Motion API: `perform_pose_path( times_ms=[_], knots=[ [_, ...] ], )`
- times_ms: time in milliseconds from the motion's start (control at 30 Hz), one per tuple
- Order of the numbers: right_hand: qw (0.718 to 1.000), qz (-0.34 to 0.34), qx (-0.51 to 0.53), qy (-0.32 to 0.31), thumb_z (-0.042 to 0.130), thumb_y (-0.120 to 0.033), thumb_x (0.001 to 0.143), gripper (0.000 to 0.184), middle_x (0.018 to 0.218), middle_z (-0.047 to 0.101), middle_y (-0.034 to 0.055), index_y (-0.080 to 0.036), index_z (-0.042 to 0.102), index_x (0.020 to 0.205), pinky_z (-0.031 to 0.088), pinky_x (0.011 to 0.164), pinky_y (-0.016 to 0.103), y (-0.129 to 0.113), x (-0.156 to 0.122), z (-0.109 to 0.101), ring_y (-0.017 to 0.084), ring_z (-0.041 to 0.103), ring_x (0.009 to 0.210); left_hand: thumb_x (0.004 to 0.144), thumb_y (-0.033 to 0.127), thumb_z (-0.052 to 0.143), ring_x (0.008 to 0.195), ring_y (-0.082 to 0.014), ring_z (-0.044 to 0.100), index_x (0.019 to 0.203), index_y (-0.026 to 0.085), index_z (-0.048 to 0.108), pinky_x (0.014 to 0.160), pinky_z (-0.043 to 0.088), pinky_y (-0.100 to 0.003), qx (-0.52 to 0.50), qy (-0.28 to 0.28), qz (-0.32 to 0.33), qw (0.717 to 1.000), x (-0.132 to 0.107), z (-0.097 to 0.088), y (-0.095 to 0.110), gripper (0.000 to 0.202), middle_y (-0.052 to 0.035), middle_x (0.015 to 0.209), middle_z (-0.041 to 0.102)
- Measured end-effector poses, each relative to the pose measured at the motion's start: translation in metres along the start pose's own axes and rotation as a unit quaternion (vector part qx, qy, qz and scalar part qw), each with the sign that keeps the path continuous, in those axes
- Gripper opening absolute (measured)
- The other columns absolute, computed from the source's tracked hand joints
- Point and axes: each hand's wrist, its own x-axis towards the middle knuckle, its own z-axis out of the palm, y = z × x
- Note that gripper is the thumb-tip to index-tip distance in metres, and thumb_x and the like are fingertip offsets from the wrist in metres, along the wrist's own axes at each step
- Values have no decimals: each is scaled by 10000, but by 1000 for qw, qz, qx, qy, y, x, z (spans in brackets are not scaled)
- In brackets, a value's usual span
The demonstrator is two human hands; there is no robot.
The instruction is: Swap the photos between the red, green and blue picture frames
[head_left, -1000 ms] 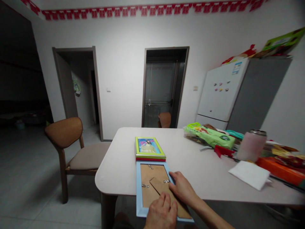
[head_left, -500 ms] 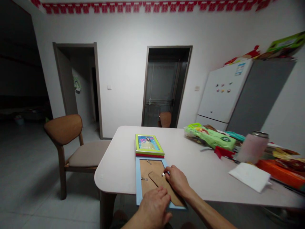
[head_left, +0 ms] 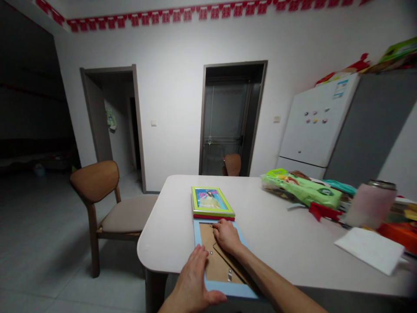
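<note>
A light-blue picture frame (head_left: 224, 288) lies face down at the table's near edge, its brown backing board (head_left: 215, 266) and folded stand facing up. My left hand (head_left: 193, 278) rests along the frame's left side, fingers stretched out and thumb apart near the lower border. Over the upper part of the backing, my right hand (head_left: 227, 237) has its fingers curled together at the small metal clip (head_left: 211, 225) by the top border. Another metal clip (head_left: 230, 275) shows near the bottom. Just beyond sits a green picture frame (head_left: 212, 201) with a picture of a figure in a dress, stacked on a red one.
The white table (head_left: 169, 217) also carries a green packet (head_left: 302, 189), a pink jar (head_left: 371, 204) and white tissue (head_left: 369, 250) at the right. A wooden chair (head_left: 97, 180) stands on the left. Behind the table are a fridge (head_left: 316, 126) and doorways.
My right hand has moved from the right-side clip to the top clip. My left hand has shifted off the lower backing to the frame's left edge, its fingers spreading. The view has turned slightly left.
</note>
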Motion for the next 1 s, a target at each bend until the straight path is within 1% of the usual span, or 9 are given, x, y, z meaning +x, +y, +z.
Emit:
perform_pose_path(
  times_ms=[200,300,400,533,700,767,867,933,1000],
  knots=[
    [1000,8,9,3,399,-257,756,299,938,576,85,-222,599,976,354,720,304,-5,-1,-2,207,485,882,425,340,760,1182,-304,277,1222,38,309,982,256,-430,-22,-4,-27,999,-1,-4,-3,965,-230,1277,308],
    [998,-49,38,-9,467,-335,720,335,1023,558,66,-219,576,1015,327,802,302,-7,-18,-11,201,471,940,433,332,753,1190,-300,262,1243,36,270,991,243,-423,-34,-10,-51,998,-2,-6,1,988,-223,1292,281],
    [989,-111,94,-34,536,-425,652,305,1030,554,42,-232,640,865,321,817,303,-11,-35,-15,206,469,949,417,301,755,1195,-291,257,1252,79,268,996,234,-428,-45,-5,-63,997,-3,-5,4,992,-193,1302,283],
    [991,-67,113,0,498,-408,692,245,896,590,45,-218,646,736,341,752,299,-23,-43,-10,195,493,879,426,271,743,1197,-270,262,1258,145,264,993,232,-443,-56,7,-57,997,-3,-6,7,969,-153,1309,293],
    [991,-47,128,13,507,-303,690,185,848,603,64,-184,643,730,347,763,295,-27,-40,-13,197,497,869,417,251,741,1190,-275,275,1250,147,276,989,234,-448,-43,4,-46,998,-2,-8,8,959,-156,1297,316],
    [984,-76,163,-15,515,-303,680,217,877,600,61,-187,644,810,356,782,290,-18,-43,-23,190,505,876,414,255,745,1185,-282,283,1248,127,275,988,241,-434,-40,4,-39,998,-2,-8,6,966,-165,1291,323],
    [962,-136,219,-93,565,-257,617,280,1049,539,58,-212,634,885,341,850,291,3,-57,-42,189,482,971,406,284,754,1182,-293,282,1250,97,259,983,247,-431,-43,0,-27,999,-2,-5,0,996,-191,1292,308],
    [949,-160,228,-149,589,-219,576,258,1145,478,43,-236,653,826,314,890,294,14,-68,-51,195,434,1051,410,314,753,1181,-295,281,1253,106,253,977,248,-445,-51,7,-20,998,-2,-4,-3,1002,-189,1292,307],
    [945,-157,228,-173,601,-225,572,204,1174,453,33,-247,665,764,298,907,308,19,-77,-54,201,405,1085,414,330,751,1178,-295,287,1253,124,255,973,250,-454,-57,13,-20,998,-2,-3,-3,997,-182,1291,314]
  ],
)
